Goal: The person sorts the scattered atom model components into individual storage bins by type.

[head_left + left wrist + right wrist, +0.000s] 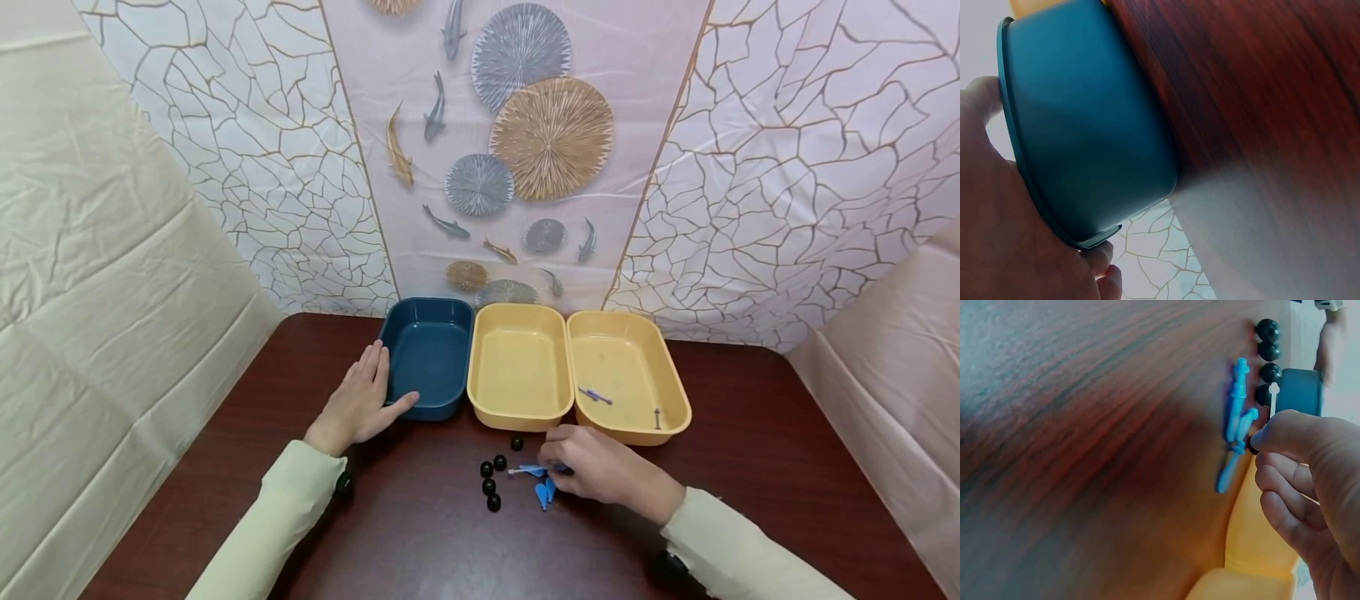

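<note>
My left hand [358, 404] rests on the near left rim of a dark blue tray [429, 412], fingers straight, thumb along the front edge. In the left wrist view the palm lies against the tray's rim. My right hand [596, 467] pinches a thin pale lilac stick with a small knobbed end [1274, 389] between thumb and fingers, low over the table. Under and beside that hand lie several small bright blue pieces with flat, leaf-shaped ends [542, 495]. Left of them sit several glossy black beads [487, 487], one of them near the middle tray.
Two yellow trays stand in a row right of the blue one: the middle tray [519, 421] and the right tray [678, 400]. Small purple sticks [595, 396] and a darker one [657, 418] lie in the right tray. The brown table [420, 533] meets a patterned cloth backdrop behind.
</note>
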`<action>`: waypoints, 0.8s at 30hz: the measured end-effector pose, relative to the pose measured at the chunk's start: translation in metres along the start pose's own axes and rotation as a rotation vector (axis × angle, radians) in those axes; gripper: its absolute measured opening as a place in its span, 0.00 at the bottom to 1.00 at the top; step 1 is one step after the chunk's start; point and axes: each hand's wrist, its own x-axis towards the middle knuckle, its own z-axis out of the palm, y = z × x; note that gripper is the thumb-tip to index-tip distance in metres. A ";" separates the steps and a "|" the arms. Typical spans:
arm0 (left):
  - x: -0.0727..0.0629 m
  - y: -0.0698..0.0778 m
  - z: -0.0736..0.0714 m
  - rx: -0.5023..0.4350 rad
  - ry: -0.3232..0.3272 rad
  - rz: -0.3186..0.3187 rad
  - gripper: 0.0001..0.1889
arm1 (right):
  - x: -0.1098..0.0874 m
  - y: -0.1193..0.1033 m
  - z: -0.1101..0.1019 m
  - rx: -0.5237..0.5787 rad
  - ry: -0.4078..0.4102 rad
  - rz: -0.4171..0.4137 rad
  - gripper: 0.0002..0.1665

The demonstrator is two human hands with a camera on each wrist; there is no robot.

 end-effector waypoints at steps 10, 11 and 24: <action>0.000 0.000 0.000 0.001 0.002 0.002 0.54 | -0.018 0.003 -0.028 -0.050 0.164 -0.042 0.12; 0.000 0.000 0.000 0.001 0.001 0.002 0.54 | -0.020 0.004 -0.031 -0.052 0.175 -0.044 0.13; 0.001 -0.001 0.001 0.003 -0.003 0.003 0.54 | -0.042 0.021 -0.070 -0.116 0.226 -0.045 0.16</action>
